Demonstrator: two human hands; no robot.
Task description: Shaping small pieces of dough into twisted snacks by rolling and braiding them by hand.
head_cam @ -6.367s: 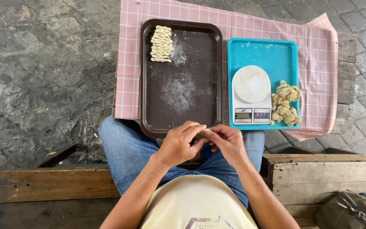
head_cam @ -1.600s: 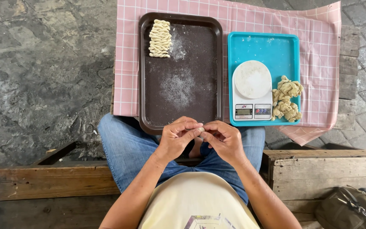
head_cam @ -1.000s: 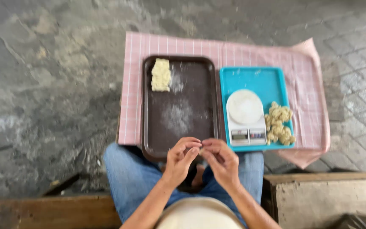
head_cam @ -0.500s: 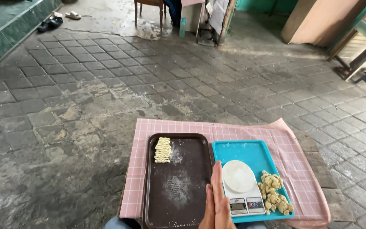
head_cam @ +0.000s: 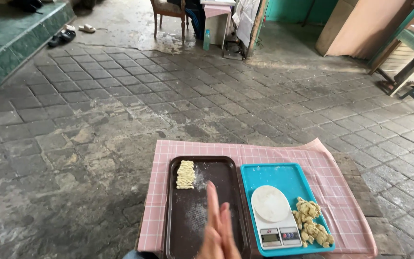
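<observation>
Left hand (head_cam: 212, 230) and right hand (head_cam: 227, 235) pressed palm to palm at bottom centre, fingers straight, contents hidden; shaped dough row (head_cam: 185, 174) lies upper left of them on the brown tray (head_cam: 178, 225).

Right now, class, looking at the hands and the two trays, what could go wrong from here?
1. The hands are pressed together over the floured brown tray; whatever is between them is hidden and could drop.
2. The loose dough pieces sit near the blue tray's edge and might spill.
3. A careless sweep could knock the shaped pieces or the scale.

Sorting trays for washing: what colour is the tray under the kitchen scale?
Bright turquoise-blue tray, seen in the head view.
</observation>
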